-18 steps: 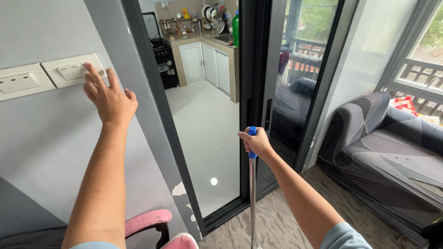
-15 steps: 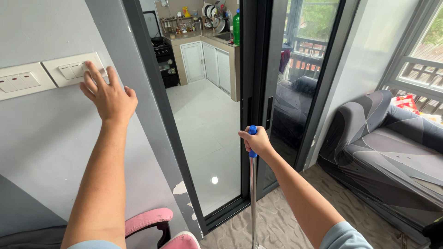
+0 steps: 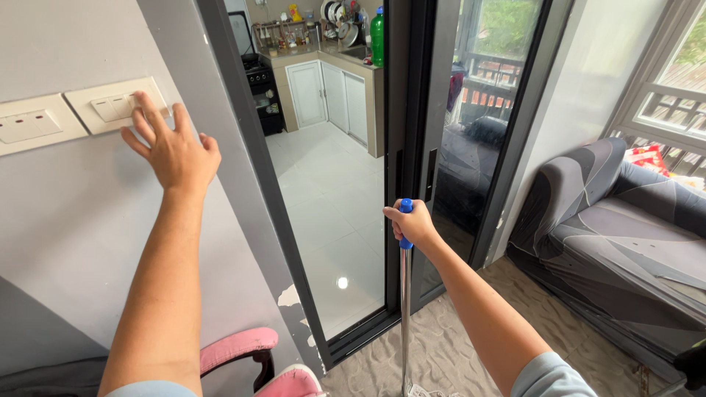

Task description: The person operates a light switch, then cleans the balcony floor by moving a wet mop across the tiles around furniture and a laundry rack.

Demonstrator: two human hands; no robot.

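While my left hand (image 3: 170, 147) is spread flat, fingers (image 3: 149, 112) released and splayed, their tips touch the right edge of a white switch plate (image 3: 110, 106) on the grey wall (image 3: 81, 228). A second switch plate (image 3: 33, 123) sits just left of it. My right hand (image 3: 412, 224) is clenched round the blue grip (image 3: 405, 208) capping a metal pole (image 3: 404, 316); pole stands upright, running down to the floor near me, its foot cut off by the frame edge. Beyond the pole: dark sliding door frame (image 3: 401, 132), open on its left to a white tiled floor (image 3: 323, 198) and far kitchen cabinets (image 3: 327, 95), a green bottle (image 3: 376, 37) on the counter. Right: grey patterned sofa (image 3: 610, 228). Near left, below my forearm: pink chair arm (image 3: 239, 345)
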